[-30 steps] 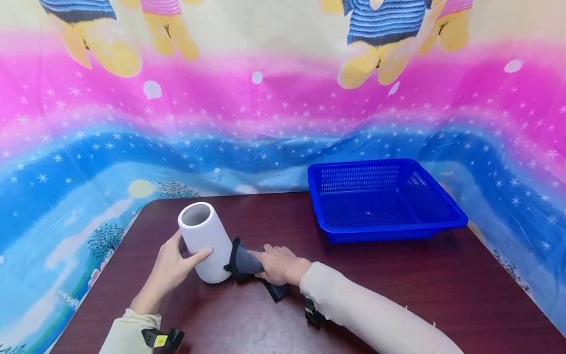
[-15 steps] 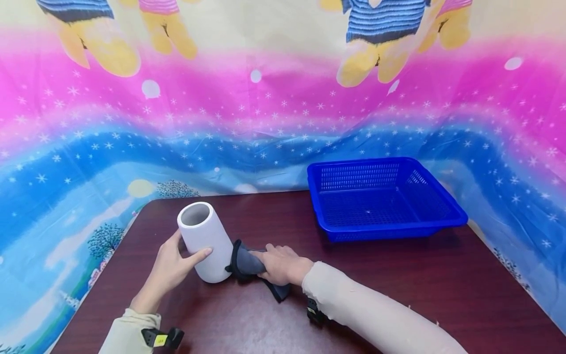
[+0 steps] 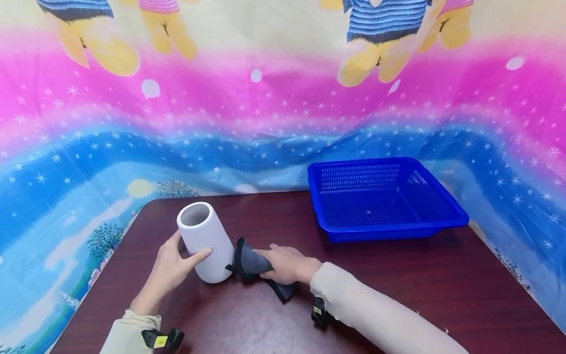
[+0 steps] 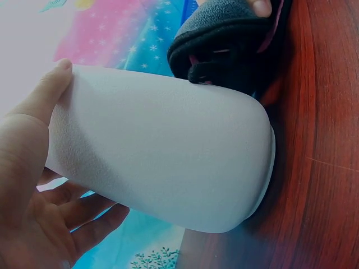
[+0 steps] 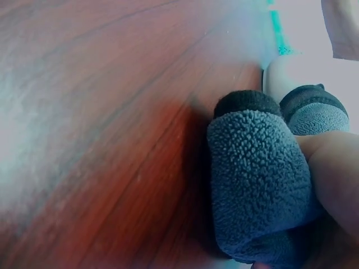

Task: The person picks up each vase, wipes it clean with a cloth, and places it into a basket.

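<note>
My left hand (image 3: 174,263) grips a white tapered vase (image 4: 162,145), thumb on its near side and the other fingers around the back. The vase's open mouth faces up, and its base is at the tabletop. To the right of it, my right hand (image 3: 287,264) holds a bunched dark grey cloth (image 3: 254,261) with black edging, its fuzzy pile plain in the right wrist view. One end of the cloth sits against or just beside the vase's lower right side; I cannot tell if they touch. Another flap hangs below the hand toward the table.
A blue perforated plastic basket (image 3: 325,228) stands at the back right of the dark red-brown wooden table (image 3: 376,280). Behind the table hangs a patterned curtain (image 3: 283,108) in pink and blue. Each sleeve wears a black wrist camera (image 3: 162,339).
My right hand has slid slightly to the right, drawing the cloth with it along the vase's side. My left hand and the vase have stayed in place.
</note>
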Available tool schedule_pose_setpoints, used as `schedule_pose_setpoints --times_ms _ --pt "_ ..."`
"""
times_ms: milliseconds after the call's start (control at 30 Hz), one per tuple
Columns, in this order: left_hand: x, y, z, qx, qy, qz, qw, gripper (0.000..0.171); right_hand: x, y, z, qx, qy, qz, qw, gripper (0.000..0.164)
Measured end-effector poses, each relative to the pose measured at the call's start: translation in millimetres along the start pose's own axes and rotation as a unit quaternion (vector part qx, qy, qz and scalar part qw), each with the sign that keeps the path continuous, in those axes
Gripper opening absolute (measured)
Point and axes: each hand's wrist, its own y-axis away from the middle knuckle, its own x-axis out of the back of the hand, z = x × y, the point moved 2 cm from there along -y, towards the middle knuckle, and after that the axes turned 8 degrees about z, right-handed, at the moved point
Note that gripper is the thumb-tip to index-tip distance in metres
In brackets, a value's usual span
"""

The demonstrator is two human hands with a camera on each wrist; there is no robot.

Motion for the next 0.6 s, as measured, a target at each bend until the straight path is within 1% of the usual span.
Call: schedule_pose_setpoints --times_ms 267,600 --pt "0.8 0.2 0.7 0.001 0.004 -0.005 1.0 0.07 5.0 5.4 8.5 0.004 -0.022 0.011 1.0 0.066" --pt "0.9 -0.4 0.0 0.005 0.003 -0.006 1.0 0.07 14.0 5.8 13.2 0.019 -0.04 0.035 0.998 0.068"
